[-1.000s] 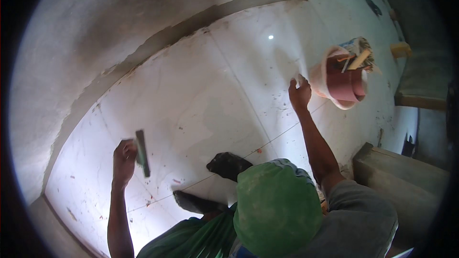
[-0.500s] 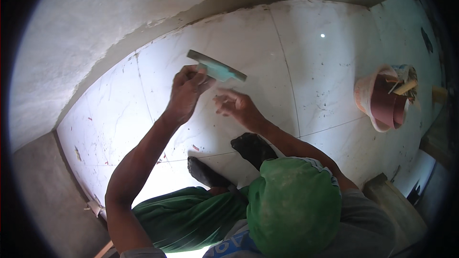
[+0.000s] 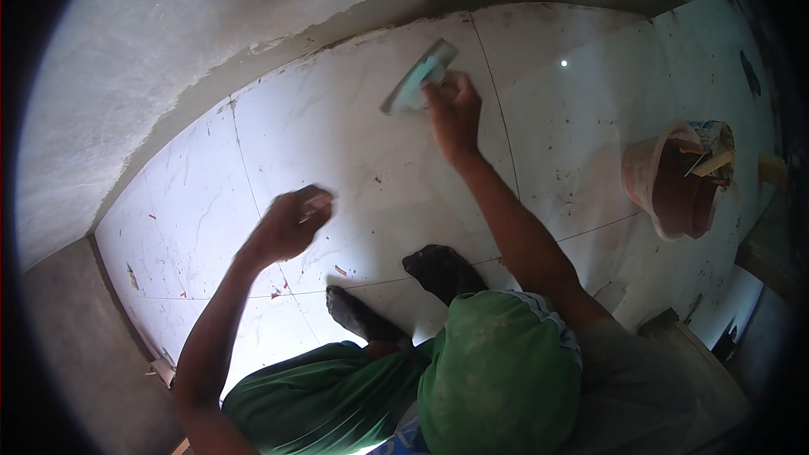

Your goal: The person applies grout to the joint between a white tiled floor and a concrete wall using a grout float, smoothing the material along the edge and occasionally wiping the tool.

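Trowel (image 3: 419, 77), pale green, lies flat on the tiled floor (image 3: 337, 135) near its wall edge, gripped by the right hand (image 3: 453, 106). Left hand (image 3: 286, 226) is curled narrow around a small pale object (image 3: 318, 201).

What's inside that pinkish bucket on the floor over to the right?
The pinkish bucket on the white tiled floor holds a few pale stick-like tools poking above its rim. Its lower inside is dark and hidden by the wall.

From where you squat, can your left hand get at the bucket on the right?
Probably not. The left hand is closed over the tiles on the far side from the bucket, and the right hand, holding the scraper, stretches out between them.
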Available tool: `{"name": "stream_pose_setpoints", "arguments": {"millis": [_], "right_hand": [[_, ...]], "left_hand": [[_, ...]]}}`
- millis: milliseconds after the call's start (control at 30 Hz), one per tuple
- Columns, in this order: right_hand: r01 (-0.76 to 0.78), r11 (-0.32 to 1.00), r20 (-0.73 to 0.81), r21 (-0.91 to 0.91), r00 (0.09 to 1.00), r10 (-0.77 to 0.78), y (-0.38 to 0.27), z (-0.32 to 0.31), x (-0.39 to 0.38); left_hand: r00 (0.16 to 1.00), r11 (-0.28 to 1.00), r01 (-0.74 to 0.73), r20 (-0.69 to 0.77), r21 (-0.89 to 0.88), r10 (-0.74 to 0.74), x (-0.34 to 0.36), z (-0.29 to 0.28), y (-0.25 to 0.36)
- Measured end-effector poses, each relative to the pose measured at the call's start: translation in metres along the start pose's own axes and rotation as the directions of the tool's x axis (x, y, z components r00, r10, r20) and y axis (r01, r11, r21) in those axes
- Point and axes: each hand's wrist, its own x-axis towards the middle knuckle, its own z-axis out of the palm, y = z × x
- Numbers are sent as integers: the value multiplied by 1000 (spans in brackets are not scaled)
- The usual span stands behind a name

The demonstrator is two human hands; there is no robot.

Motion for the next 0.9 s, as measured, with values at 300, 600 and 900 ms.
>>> {"name": "stream_pose_setpoints", "arguments": {"millis": [300, 600, 900], "right_hand": [[15, 263, -68, -965, 951, -302, 0, -110, 142], [519, 20, 501, -855, 834, -229, 16, -27, 127], [311, 115, 285, -943, 937, -201, 41, -22, 141]], "left_hand": [[746, 868, 437, -445, -234, -495, -168, -6, -173], [872, 827, 357, -161, -435, -461, -164, 36, -133], [886, 832, 393, -79, -392, -456, -145, 38, -129]]}}
